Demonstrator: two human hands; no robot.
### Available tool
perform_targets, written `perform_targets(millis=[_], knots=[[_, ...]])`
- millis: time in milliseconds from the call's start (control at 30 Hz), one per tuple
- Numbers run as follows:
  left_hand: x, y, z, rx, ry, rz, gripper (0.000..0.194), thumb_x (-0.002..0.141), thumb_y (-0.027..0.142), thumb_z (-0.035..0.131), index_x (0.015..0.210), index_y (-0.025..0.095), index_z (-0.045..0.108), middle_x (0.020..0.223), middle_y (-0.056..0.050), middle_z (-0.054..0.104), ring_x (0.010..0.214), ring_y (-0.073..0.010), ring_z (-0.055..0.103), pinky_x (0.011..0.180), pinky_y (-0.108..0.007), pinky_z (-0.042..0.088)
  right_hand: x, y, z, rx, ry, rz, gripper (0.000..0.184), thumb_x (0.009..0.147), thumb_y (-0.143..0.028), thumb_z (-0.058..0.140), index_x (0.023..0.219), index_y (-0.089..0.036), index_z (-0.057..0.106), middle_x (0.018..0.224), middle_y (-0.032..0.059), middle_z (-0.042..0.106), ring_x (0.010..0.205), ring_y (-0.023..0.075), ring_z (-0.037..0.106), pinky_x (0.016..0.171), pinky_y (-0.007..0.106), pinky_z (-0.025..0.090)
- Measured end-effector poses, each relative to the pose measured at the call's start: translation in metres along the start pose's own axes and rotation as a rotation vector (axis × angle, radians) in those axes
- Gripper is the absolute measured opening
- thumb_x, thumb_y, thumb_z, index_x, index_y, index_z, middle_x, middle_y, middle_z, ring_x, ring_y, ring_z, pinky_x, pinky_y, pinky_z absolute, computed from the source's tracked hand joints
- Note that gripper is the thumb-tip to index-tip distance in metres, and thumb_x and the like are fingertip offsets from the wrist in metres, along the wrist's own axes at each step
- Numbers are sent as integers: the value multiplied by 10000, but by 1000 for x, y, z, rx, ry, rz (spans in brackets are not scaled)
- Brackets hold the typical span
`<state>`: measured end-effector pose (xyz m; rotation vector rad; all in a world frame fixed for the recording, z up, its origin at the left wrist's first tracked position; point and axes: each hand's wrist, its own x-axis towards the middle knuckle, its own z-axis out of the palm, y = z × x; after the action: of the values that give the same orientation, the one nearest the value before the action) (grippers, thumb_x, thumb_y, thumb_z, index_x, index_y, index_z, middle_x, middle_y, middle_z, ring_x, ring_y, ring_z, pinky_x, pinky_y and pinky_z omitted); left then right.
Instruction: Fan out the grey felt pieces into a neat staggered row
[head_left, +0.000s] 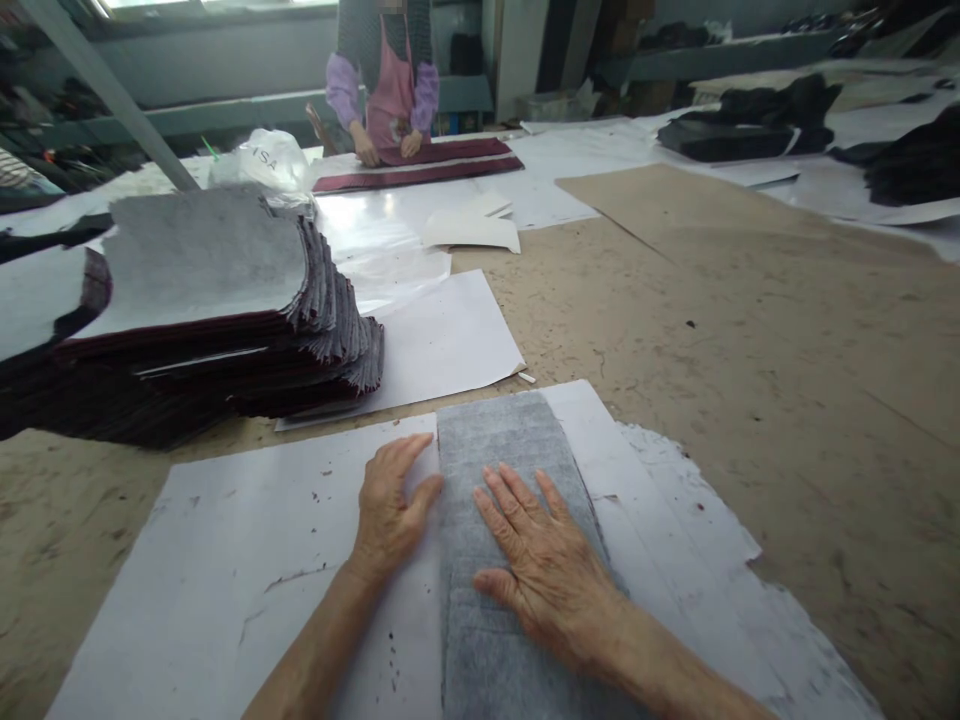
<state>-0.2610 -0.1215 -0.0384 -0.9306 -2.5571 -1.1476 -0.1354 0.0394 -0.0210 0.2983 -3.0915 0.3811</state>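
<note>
Grey fabric (502, 430), right hand (551, 565) spread flat atop, left hand (388, 505) loosely cupped at its edge, plastic bag (259, 165) apparently lettered "ISA"

The strip (510, 435) looks like matt, fibrous cloth with faint creases, while the paper (277, 540) beneath it is smooth and dull, flecked with dark bits. The stack (210, 255) is cloth too, felt-like on top and rough along its layered edges. The bench (750, 350) looks matt and scuffed; the bag (262, 160) is thin, crinkled, shiny plastic.
</note>
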Motion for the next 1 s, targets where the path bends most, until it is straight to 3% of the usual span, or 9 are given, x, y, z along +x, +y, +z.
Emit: perform_targets(millis=[100, 167, 300, 367, 500, 700, 1000], knots=[[-11, 15, 0, 72, -98, 43, 381, 784, 221, 576, 1157, 183, 513, 1122, -80, 583, 1054, -219, 498, 910, -392, 397, 1, 5, -3, 43, 44, -41, 551, 858, -396, 469, 1336, -138, 372, 1417, 119, 314, 1321, 281, 223, 1043, 568, 230], [-13, 23, 0, 120, -162, 27, 411, 770, 203, 583, 1171, 169, 502, 1145, -89, 569, 1056, -229, 487, 900, -404, 396, 1, 15, -9, 111, 138, -47, 440, 860, -285, 467, 1265, -113, 464, 1358, 126, 417, 1285, 258, 317, 1027, 501, 315], [-9, 26, -1, 147, -267, -17, 371, 741, 188, 599, 1107, 170, 541, 1146, -78, 563, 1030, -236, 488, 885, -413, 396, -1, 49, -27, 165, 427, 143, 255, 822, -178, 480, 1012, -92, 628, 1063, 133, 639, 1021, 218, 574, 888, 368, 479], [-5, 26, -2, 153, -294, -35, 366, 724, 192, 611, 1084, 171, 554, 1126, -75, 559, 1018, -239, 486, 881, -412, 396, -5, 64, -35, 138, 473, 214, 190, 787, -174, 521, 911, -114, 652, 927, 105, 676, 884, 219, 621, 809, 369, 511], [1, 27, -3, 144, -356, -93, 380, 716, 186, 601, 1091, 181, 545, 1104, -71, 530, 997, -235, 491, 858, -397, 409, -13, 76, -41, 157, 407, 209, 198, 741, -171, 575, 925, -134, 638, 923, 82, 670, 878, 219, 613, 788, 359, 507], [8, 33, -5, 112, -462, -212, 394, 694, 173, 584, 1076, 215, 495, 1051, -35, 502, 805, -182, 519, 738, -339, 443, -9, 79, -38, 183, 299, 153, 323, 650, -114, 654, 970, -111, 606, 961, 92, 649, 926, 227, 570, 812, 354, 482], [8, 39, -3, 80, -417, -252, 378, 678, 151, 544, 1035, 239, 455, 1018, -21, 513, 773, -161, 531, 650, -291, 424, 4, 81, -46, 201, 85, 202, 380, 632, -119, 628, 1008, -152, 583, 987, 80, 605, 948, 219, 529, 831, 338, 435]])
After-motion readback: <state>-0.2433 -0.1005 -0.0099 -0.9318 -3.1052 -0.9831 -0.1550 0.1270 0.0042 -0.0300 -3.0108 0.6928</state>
